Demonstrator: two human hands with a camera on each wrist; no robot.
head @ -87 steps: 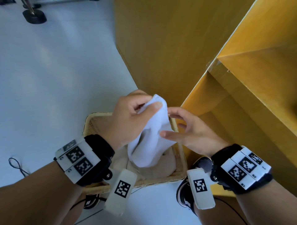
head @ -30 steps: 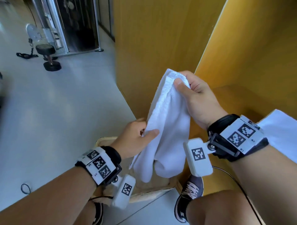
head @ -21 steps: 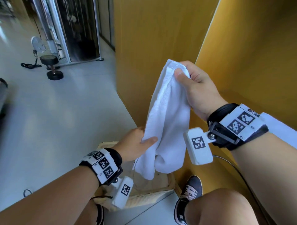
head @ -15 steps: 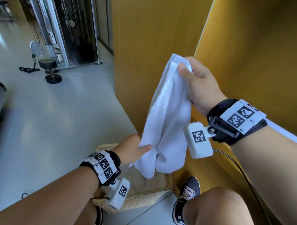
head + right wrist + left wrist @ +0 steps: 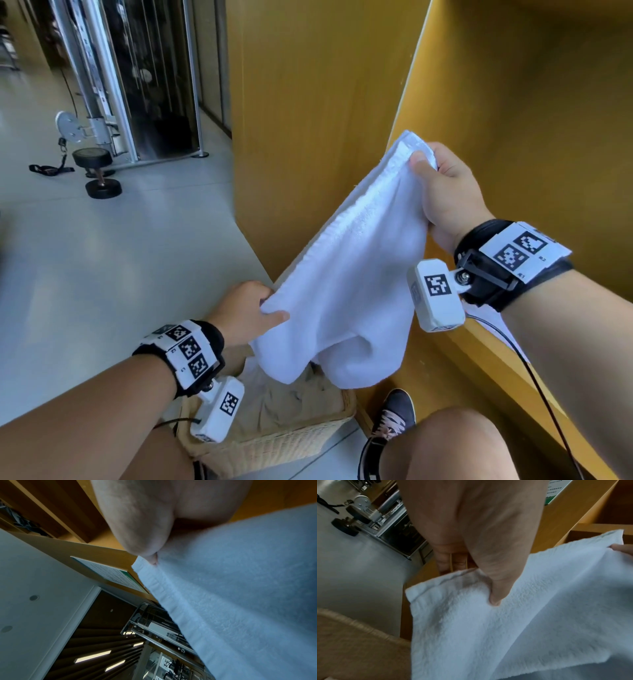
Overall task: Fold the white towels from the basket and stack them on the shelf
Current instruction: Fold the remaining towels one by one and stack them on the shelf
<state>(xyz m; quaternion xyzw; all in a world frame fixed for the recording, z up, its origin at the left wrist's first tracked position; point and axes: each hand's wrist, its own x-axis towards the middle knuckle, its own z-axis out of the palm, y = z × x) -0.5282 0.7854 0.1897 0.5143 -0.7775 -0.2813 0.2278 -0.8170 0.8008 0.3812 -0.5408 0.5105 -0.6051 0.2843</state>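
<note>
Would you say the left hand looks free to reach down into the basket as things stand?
Probably not yet. The left hand pinches a corner of the white towel, which the right hand holds higher up, and the cloth sags over the basket opening. It would need to let go first.

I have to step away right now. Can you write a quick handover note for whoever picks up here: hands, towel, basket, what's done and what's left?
Left hand: pinches the lower corner of the white towel, thumb on top.
Right hand: grips the upper corner, raised higher.
The towel hangs stretched between both hands, its bottom sagging over the wicker basket on the floor, beside the yellow shelf unit.
Done: the towel is out of the basket and its top edge spread.
Left: fold it and stack it on the shelf. Whether more towels remain in the basket cannot be told.
</note>
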